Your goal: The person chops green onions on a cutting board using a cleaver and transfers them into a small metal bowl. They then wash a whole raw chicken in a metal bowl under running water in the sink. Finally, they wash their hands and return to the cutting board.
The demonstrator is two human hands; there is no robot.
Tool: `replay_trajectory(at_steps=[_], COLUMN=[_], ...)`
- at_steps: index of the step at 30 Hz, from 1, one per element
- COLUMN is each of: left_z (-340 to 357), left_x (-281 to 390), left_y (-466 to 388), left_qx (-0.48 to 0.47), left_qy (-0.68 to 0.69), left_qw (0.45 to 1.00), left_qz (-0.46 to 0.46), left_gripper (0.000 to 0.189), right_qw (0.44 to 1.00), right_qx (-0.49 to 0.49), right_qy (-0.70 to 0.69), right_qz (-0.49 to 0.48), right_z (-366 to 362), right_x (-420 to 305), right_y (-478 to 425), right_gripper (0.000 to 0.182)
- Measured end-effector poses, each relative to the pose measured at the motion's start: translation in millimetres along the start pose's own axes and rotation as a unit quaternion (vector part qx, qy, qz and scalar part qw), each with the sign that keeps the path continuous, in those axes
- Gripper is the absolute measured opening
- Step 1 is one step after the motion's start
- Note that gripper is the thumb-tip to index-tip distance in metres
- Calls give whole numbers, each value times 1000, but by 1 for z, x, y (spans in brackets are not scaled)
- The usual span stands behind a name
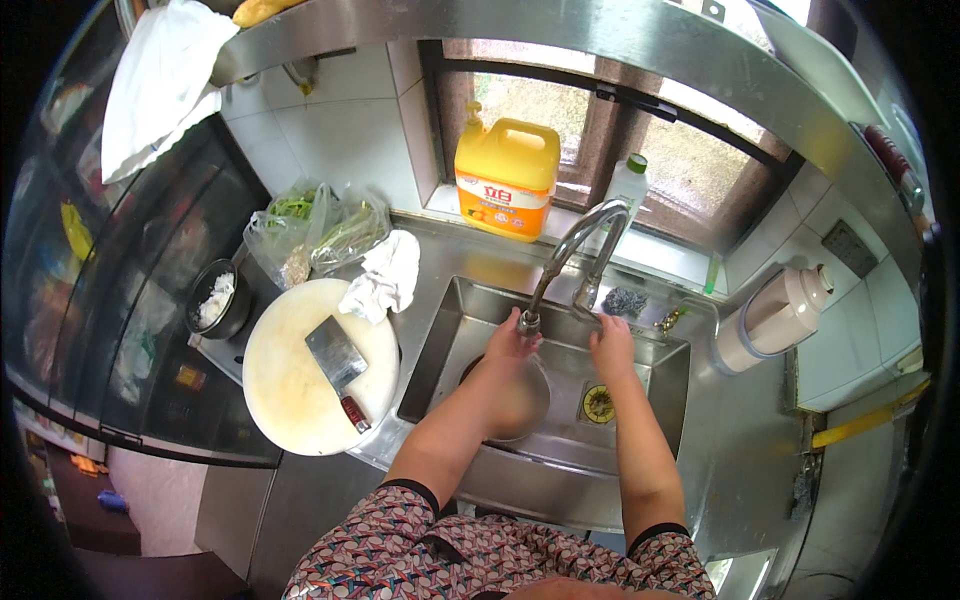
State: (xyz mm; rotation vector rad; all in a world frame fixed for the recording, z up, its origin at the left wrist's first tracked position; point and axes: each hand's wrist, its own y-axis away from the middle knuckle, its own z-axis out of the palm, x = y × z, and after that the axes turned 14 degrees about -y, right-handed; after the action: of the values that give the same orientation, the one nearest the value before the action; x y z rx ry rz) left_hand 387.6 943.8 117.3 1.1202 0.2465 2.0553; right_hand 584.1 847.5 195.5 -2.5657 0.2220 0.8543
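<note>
My left hand (510, 341) is raised over the steel sink (652, 420), just under and behind the outlet of the curved chrome faucet (556, 259). Its thumb and fingers are apart, and I see nothing held in them. On the right, the fingers of my right hand (615, 346) are at the faucet lever (589, 309) beside the spout's base. Below my left forearm sits a round metal pot or bowl (541, 394) in the basin, partly covered by the arm and blurred. A yellow drain strainer (598, 405) lies in the sink floor to its right.
Left of the sink, a cleaver (337, 356) lies on a round cutting board (281, 390), near a white cloth (394, 270), bagged greens (300, 217) and a dark bowl (232, 315). Behind stand a yellow detergent jug (506, 176) and steel scrubber (625, 301); a thermos (776, 322) stands right.
</note>
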Motion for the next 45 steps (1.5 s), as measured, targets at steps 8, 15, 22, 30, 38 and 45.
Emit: replay_trajectory(at_steps=[8, 15, 22, 30, 38, 45], left_z=[22, 22, 8, -41, -56, -10], left_x=[5, 8, -4, -44, -34, -9], left_y=[43, 49, 56, 25, 11, 16], left_qx=[-93, -63, 25, 195, 108, 142], left_qy=[-37, 68, 53, -86, 16, -6], left_qw=[993, 993, 993, 977, 994, 990], left_qz=[65, 74, 101, 29, 13, -16], left_gripper=[47, 49, 43, 28, 28, 39], right_qw=[1000, 999, 985, 480, 532, 817], right_qx=[9, -23, 138, -83, -142, -196], right_qy=[-7, -11, -60, -774, -728, -499], right_qz=[18, 47, -86, 404, 408, 211], right_z=[1, -3, 23, 130, 105, 59], right_x=[-4, -5, -40, -67, -103, -86], right_y=[3, 0, 6, 21, 15, 17], right_gripper=[35, 41, 32, 16, 10, 10])
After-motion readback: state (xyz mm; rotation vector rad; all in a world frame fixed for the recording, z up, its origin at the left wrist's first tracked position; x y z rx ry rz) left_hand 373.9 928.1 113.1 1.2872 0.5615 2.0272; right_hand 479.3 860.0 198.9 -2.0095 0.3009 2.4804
